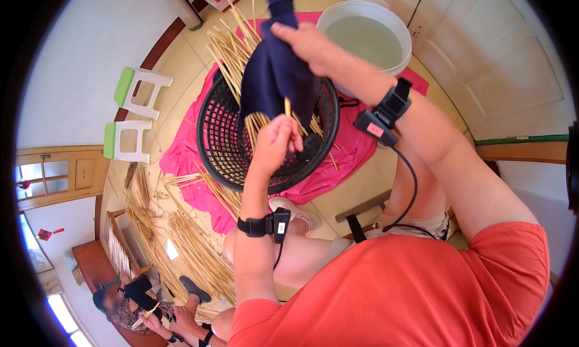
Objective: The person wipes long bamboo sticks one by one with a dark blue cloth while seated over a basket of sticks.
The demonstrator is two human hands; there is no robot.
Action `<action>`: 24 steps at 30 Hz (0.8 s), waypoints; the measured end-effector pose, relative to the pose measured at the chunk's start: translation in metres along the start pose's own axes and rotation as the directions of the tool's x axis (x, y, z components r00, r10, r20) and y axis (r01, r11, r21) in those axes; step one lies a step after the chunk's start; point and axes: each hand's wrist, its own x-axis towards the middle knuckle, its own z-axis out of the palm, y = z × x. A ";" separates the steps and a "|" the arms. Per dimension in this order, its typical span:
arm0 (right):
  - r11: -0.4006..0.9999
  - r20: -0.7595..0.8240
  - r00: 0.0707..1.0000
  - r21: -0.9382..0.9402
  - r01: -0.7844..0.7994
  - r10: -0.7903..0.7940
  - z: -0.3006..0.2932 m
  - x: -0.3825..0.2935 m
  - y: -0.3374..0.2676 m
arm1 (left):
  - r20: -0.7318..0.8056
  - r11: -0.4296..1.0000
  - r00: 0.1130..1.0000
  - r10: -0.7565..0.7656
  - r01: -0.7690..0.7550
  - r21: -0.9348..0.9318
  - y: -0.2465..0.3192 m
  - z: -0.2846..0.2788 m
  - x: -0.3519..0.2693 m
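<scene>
My left hand (276,136) grips a pale, thin plant stalk (287,106) low down, over a black plastic mesh basket (337,121). Farther up, my right hand (305,46) is closed around a dark navy cloth (278,80), pinched near its top. The cloth hangs in folds above the basket. A stalk end pokes out above the cloth, in line with the one in my left hand; the cloth hides whatever lies between. Many similar peeled stalks (228,60) stand leaning in the basket, some partly behind the cloth.
Bright pink fabric (190,143) lies under the basket. A white bucket (405,63) of cloudy water stands beyond it. Two green-and-white stools (147,91) are by the wall. Long stalks (194,243) cover the floor at left. Another person (140,288) sits at lower left, holding stalks.
</scene>
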 end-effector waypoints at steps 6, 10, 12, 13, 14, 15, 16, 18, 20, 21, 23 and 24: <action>0.969 -0.205 0.965 0.152 0.195 -0.162 -0.050 0.036 -0.029 | 0.261 0.941 0.925 -0.276 0.205 0.270 -0.017 -0.009 -0.012; 0.964 -0.197 0.958 0.122 0.237 -0.210 -0.050 0.032 -0.018 | 0.030 0.867 0.998 0.049 -0.057 0.496 -0.021 -0.005 -0.006; 0.966 -0.167 0.962 0.109 0.234 -0.215 -0.043 0.030 -0.006 | -0.077 0.953 0.994 0.071 -0.045 0.300 -0.022 0.005 0.003; 0.967 -0.151 0.965 0.102 0.233 -0.216 -0.034 0.025 -0.001 | -0.134 0.980 0.988 0.073 -0.046 0.195 -0.022 0.007 0.007; 0.962 -0.161 0.963 0.132 0.237 -0.216 -0.025 0.021 0.003 | -0.166 0.979 0.984 0.058 -0.023 0.205 -0.020 0.009 0.010; 0.966 -0.144 0.965 0.109 0.234 -0.217 -0.016 0.017 0.006 | -0.200 0.976 0.979 0.043 0.001 0.216 -0.016 0.010 0.011; 0.967 -0.107 0.975 0.141 0.210 -0.196 -0.011 0.013 0.007 | -0.234 0.974 0.972 0.028 0.027 0.226 -0.013 0.011 0.012; 0.958 -0.067 0.972 0.164 0.235 -0.227 -0.006 0.012 0.007 | -0.290 0.972 0.955 0.069 0.002 0.236 -0.014 0.007 0.017; 0.957 -0.116 0.971 0.179 0.227 -0.209 -0.016 0.020 -0.002 | -0.267 0.984 0.962 0.064 -0.016 0.178 -0.012 0.006 0.018; 0.957 -0.136 0.971 0.190 0.221 -0.197 -0.022 0.025 -0.005 | -0.212 0.996 0.977 0.019 0.001 0.090 -0.010 0.004 0.016; 0.920 -0.216 0.954 0.287 0.268 -0.210 -0.037 0.033 -0.019 | -0.081 0.995 0.995 -0.051 0.044 -0.086 -0.006 0.002 0.014; 0.923 -0.229 0.955 0.290 0.253 -0.189 -0.039 0.032 -0.025 | -0.059 0.995 0.996 -0.068 0.063 -0.082 0.000 0.005 0.009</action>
